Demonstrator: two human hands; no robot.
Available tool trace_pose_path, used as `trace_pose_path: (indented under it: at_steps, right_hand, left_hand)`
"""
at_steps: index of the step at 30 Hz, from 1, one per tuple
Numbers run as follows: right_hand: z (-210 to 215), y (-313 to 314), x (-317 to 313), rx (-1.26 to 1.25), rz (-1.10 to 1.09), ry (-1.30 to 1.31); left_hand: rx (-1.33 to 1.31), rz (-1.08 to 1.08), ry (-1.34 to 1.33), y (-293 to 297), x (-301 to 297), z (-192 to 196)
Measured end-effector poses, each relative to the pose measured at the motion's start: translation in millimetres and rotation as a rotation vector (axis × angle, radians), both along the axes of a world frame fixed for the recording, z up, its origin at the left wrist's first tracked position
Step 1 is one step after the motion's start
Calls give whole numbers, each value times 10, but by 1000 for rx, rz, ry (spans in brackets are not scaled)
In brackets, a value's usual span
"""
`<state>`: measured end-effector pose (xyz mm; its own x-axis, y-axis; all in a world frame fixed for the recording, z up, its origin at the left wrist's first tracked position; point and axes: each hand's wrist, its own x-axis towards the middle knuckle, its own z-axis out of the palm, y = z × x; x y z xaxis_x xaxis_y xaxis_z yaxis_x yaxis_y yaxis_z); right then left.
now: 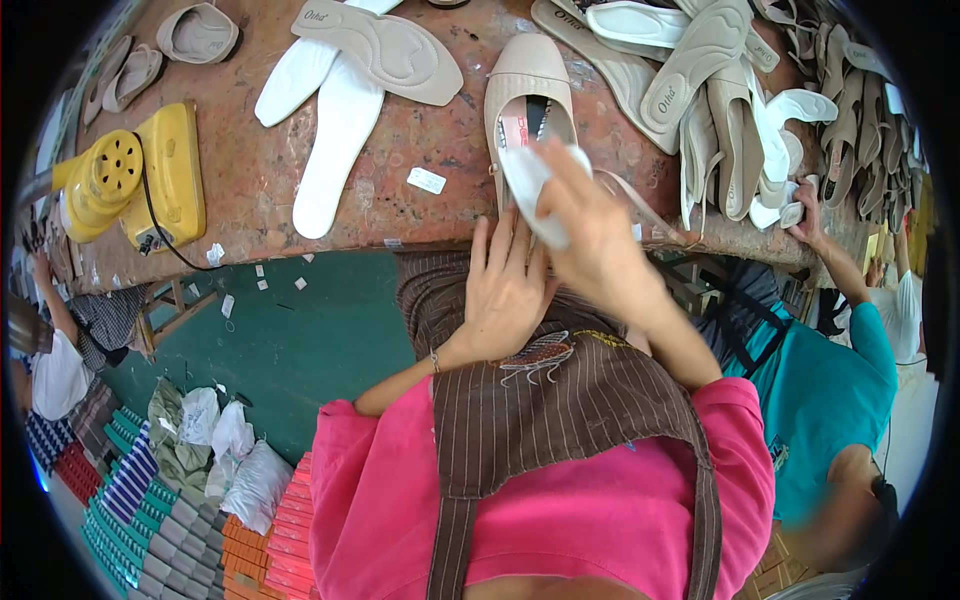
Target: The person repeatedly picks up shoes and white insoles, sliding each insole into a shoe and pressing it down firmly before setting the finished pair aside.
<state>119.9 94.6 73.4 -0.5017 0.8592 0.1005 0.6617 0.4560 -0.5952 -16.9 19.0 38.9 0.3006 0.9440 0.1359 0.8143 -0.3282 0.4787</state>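
A beige shoe [530,75] lies on the worn red-brown table [330,20] at its near edge, in front of the person, toe pointing away and opening facing up. The right hand [590,215], blurred, is above the heel end; its fingers are bent and closed on a white curved piece [528,180], which overlaps the shoe's opening. The left hand [505,295] is positioned at the same end, fingers nearly straight and slightly spread, tips beside the heel; I cannot tell whether they grip the shoe. A beige strap [640,208] extends rightward from the shoe. To the left lie a white label [427,180], white insoles [338,150] under beige insoles [415,60], and a yellow device [165,170]. To the right, beige and white footwear parts [735,150] are heaped near a co-worker's hand [806,212].
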Motion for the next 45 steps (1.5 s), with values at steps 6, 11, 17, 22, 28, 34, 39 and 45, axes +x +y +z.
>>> trace_pose_path:
  at_steps: [6, 11, 17, 22, 28, 34, 39, 45]
  right_hand:
    - [-567, 72, -364, 189, -104, -193]
    - [-493, 529, -410, -119, -143, -260]
    - [-619, 197, -473, 169, -147, -405]
    - [-588, 477, -399, -162, -175, -152]
    - [-626, 457, -401, 30, -147, -316]
    - [-709, 534, -447, 298, -196, -373]
    - [-622, 860, -420, -94, -57, -502]
    - [250, 928, -307, -381, 237, -374]
  left_hand:
    - [-221, -171, 156, -129, 50, -299]
    - [-178, -95, 174, -66, 99, -288]
    - [-232, -153, 94, -118, 90, -324]
    - [-191, -119, 127, -19, 110, -283]
    - [-93, -54, 117, -28, 134, -269]
    - [-212, -107, 240, 31, 146, -282]
    - [-156, -78, 241, 7, 127, -275]
    - [96, 209, -260, 421, 135, -257]
